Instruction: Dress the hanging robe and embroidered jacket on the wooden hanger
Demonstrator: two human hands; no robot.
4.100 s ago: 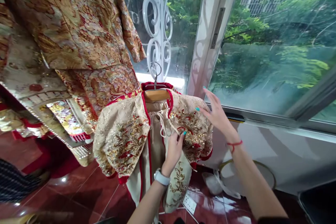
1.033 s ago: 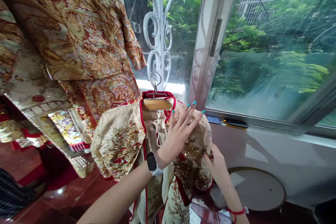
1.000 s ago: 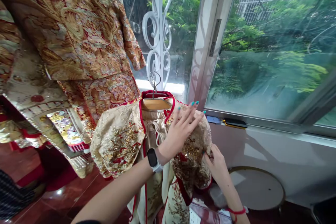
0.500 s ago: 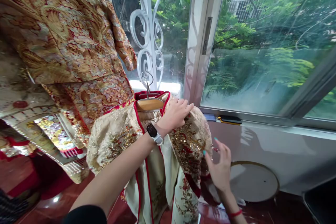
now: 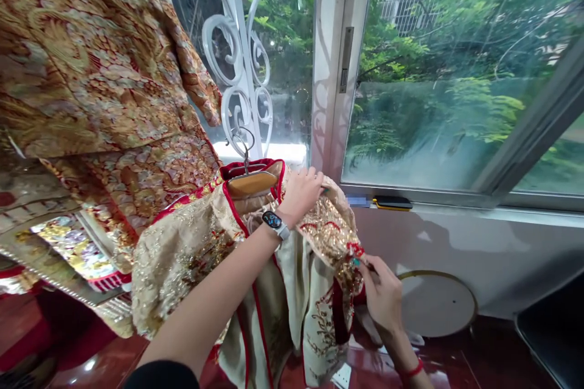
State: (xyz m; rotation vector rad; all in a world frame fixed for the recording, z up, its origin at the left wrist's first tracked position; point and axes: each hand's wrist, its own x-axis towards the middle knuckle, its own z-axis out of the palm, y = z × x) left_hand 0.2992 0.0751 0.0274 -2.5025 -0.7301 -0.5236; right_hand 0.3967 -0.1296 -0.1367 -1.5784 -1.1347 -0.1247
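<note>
In your head view, the cream jacket with red edging and gold beading hangs open at the front on a wooden hanger, near the middle, before a white scrolled metal post. Your left hand, a watch on its wrist, is closed over the cloth at the jacket's shoulder on the right of the view. Your right hand, with a red bracelet, pinches the beaded sleeve lower down on that same side. A patterned gold and red robe hangs to the left. To the right are a window, a dark case on its ledge, and a round white panel by the wall.
</note>
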